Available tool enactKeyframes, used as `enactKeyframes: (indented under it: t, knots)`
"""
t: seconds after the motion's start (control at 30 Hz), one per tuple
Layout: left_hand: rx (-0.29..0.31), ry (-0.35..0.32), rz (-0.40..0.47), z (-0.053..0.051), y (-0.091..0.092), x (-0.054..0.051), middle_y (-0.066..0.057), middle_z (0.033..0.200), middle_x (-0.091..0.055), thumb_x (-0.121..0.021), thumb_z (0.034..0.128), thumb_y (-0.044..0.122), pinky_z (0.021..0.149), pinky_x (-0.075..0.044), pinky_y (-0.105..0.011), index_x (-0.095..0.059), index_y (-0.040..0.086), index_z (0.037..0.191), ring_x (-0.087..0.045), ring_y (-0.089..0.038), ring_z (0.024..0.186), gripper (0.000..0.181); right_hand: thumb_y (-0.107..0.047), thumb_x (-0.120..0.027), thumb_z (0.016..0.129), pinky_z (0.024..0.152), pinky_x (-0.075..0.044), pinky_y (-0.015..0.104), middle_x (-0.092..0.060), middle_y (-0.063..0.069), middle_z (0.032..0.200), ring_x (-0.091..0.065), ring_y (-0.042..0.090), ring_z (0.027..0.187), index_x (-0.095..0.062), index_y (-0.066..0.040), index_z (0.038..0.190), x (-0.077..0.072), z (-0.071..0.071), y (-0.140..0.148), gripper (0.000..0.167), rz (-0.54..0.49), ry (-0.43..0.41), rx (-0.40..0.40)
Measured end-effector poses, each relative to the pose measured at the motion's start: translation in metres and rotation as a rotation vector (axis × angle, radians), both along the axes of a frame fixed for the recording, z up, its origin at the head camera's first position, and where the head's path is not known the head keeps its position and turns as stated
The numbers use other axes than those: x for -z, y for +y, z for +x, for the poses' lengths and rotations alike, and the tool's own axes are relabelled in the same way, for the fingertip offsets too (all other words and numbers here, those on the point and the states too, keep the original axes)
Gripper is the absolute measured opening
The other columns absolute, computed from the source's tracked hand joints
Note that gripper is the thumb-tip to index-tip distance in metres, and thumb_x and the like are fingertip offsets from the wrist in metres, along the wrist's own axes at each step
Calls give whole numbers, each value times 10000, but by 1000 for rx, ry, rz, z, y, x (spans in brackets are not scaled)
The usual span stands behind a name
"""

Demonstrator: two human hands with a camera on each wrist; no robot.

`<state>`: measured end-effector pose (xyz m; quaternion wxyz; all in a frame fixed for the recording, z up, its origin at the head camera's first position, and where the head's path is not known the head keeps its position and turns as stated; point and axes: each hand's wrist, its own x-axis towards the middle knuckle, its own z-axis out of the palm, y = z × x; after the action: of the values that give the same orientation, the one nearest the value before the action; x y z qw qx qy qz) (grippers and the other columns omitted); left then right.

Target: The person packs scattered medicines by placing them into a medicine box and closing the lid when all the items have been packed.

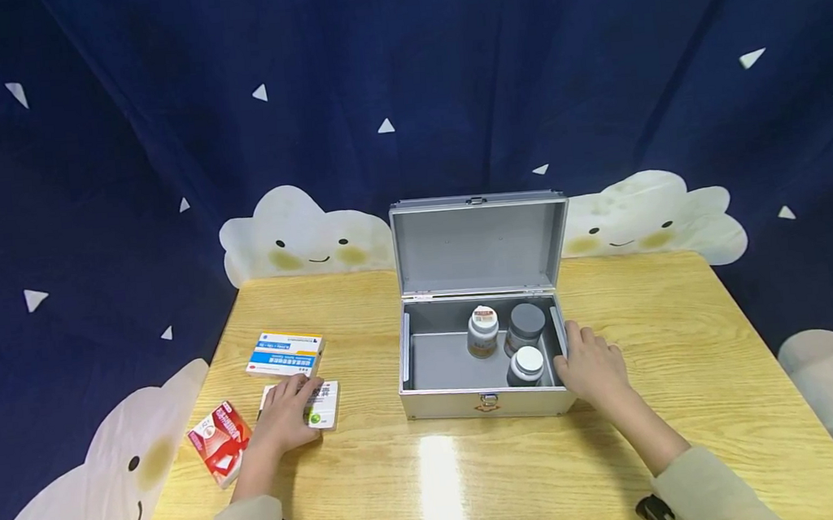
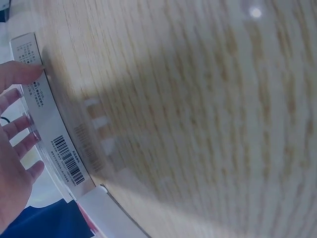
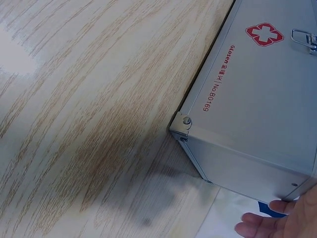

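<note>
Where navy curtain [image 1: 343,78] hangs, wood-grained table [image 1: 515,481] (glossy), metal case [image 1: 435,406]

A: Legible on the silver case [image 3: 252,109]?
B: Reads "Glosen 金隆兴 | No.B0169" in red, beside a red emblem [image 3: 265,34] with a white cross.
A: And on the white box [image 2: 47,101]?
B: Bears a barcode [image 2: 69,161] and fine print along one side; shows large characters on top, partly covered, seemingly ending in "胶囊".
A: On the red box [image 1: 221,443] and the blue-and-white box [image 1: 286,353]?
B: Carry Chinese lettering, too small to make out.
</note>
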<state>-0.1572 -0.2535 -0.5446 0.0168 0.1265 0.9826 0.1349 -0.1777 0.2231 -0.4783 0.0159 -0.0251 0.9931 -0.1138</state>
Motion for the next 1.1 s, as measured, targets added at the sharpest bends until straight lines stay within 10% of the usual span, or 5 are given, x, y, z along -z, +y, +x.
enactKeyframes:
  t: [0.63, 1.1]
  knots:
    - [-17, -21, 13, -6, 11, 0, -138, 1255, -430, -737, 533, 346, 985, -267, -549, -472, 138, 1305, -370, -352, 1178, 841, -236, -454, 836, 783, -342, 606, -469, 302, 1085, -464, 495, 995, -343, 50, 1243, -3, 2, -2, 509, 25, 16, 3]
    - [-6, 34, 55, -20, 36, -26, -156, 1283, -432, -743, 533, 389, 972, -292, -528, -471, 159, 1292, -393, -332, 1172, 839, -238, -466, 827, 765, -351, 596, -457, 300, 1085, -467, 492, 981, -345, 45, 1238, -1, 2, -1, 514, 23, 35, 11]
